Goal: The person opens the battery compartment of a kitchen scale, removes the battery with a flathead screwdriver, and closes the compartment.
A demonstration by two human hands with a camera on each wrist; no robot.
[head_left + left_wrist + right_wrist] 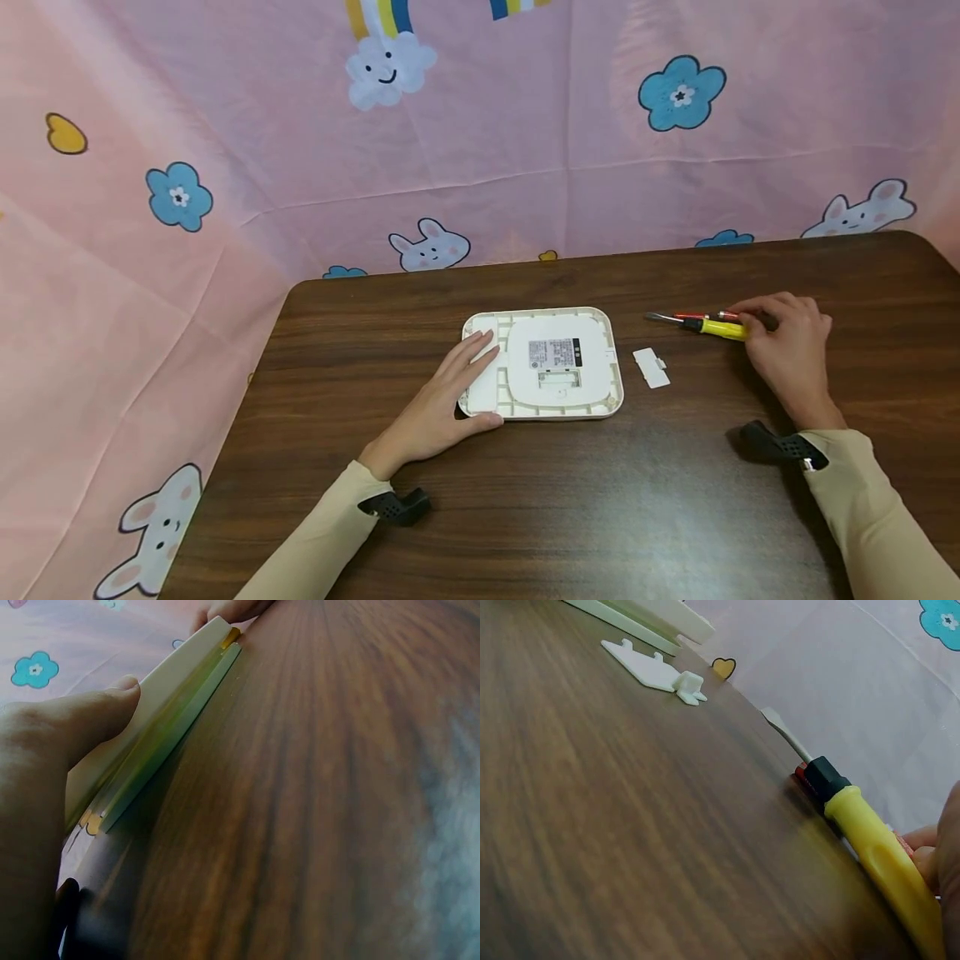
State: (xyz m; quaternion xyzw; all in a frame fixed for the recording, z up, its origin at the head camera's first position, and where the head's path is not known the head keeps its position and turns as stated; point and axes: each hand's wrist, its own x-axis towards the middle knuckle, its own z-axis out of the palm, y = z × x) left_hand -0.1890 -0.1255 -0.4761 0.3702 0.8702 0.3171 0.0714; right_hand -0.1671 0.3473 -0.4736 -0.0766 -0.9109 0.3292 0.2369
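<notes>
1. Table (562,508), brown and wood-grained, carries everything I see.
2. White device (540,362) lies on it, label side up, a small compartment exposed; I judge uneven pressure could make it slide.
3. My left hand (442,408) rests on the device's left end, fingers spread, thumb at the near edge — too light a touch might let it shift.
4. My right hand (787,342) has thumb and finger pinching the red tool.
5. Yellow screwdriver (722,329) lies beside that tool; a careless lift could drag or roll it.
6. Red tool (690,315) could slip from so slight a pinch.
7. White cover (651,368) sits between device and tools — a low sweep could knock it.
</notes>
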